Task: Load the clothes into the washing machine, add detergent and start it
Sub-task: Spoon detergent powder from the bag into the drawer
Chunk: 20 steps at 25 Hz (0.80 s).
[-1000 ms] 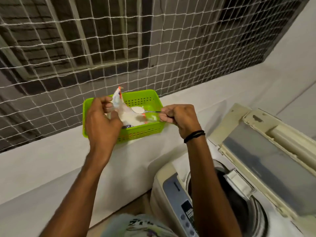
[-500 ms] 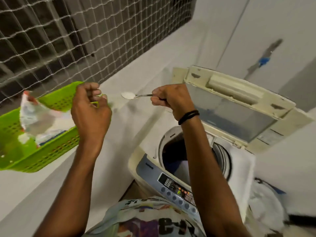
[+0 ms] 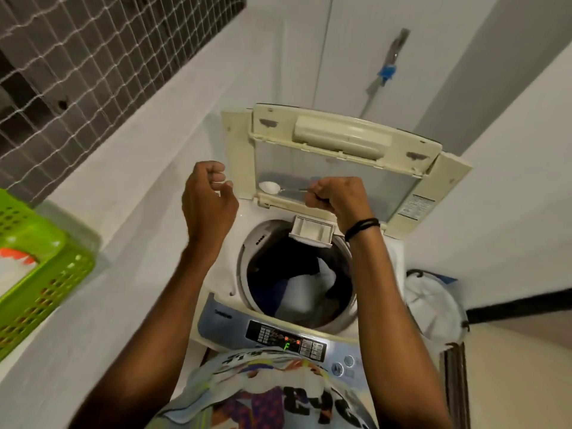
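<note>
The top-loading washing machine (image 3: 216, 317) stands below me with its lid (image 3: 337, 168) raised. Dark and white clothes (image 3: 297, 289) lie in the drum. A small white detergent drawer (image 3: 311, 231) sticks out at the drum's far rim. My right hand (image 3: 335, 196) grips a metal spoon (image 3: 280, 189) heaped with white powder, held level above the drum's far edge, just up and left of the drawer. My left hand (image 3: 207, 199) hovers beside it, fingers curled, holding nothing. The detergent bag (image 3: 15, 267) lies in the green basket (image 3: 46, 292) at the far left.
A white ledge (image 3: 130, 187) runs along the left under a netted window (image 3: 77, 63). The control panel (image 3: 288, 337) is lit with a green character. A white laundry bag (image 3: 433, 305) stands right of the machine. A tap with a blue fitting (image 3: 387, 71) is on the back wall.
My view swung right from the basket to the machine. My right hand carried the filled spoon over the drum. My left hand let go of the detergent bag and followed.
</note>
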{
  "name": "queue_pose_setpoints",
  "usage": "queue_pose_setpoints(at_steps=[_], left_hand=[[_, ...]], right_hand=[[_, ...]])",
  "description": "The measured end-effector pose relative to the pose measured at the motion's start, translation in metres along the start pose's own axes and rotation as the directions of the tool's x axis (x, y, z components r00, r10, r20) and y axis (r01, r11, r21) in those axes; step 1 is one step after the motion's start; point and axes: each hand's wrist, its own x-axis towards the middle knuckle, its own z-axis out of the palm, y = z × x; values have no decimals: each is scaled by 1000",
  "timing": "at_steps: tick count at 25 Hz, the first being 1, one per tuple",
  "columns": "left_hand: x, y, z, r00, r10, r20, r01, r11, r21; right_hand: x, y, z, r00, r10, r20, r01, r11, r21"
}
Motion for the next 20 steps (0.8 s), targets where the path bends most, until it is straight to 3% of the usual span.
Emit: queue_pose_setpoints(at_steps=[5, 9, 14, 20], left_hand=[[1, -25, 83, 972, -55, 228, 41, 997, 68], [-12, -49, 140, 876, -204, 438, 148, 976, 159], [-37, -73, 181, 760, -245, 603, 116, 963, 245], [-61, -97, 199, 646, -255, 719, 3, 943, 332]], right_hand=[[57, 60, -49, 959, 233, -159, -234, 972, 15], [83, 122, -63, 924, 300, -236, -332, 937, -111], [72, 165, -54, 908, 146, -393, -288, 898, -333], [61, 206, -38, 942, -82, -325, -97, 861, -500]])
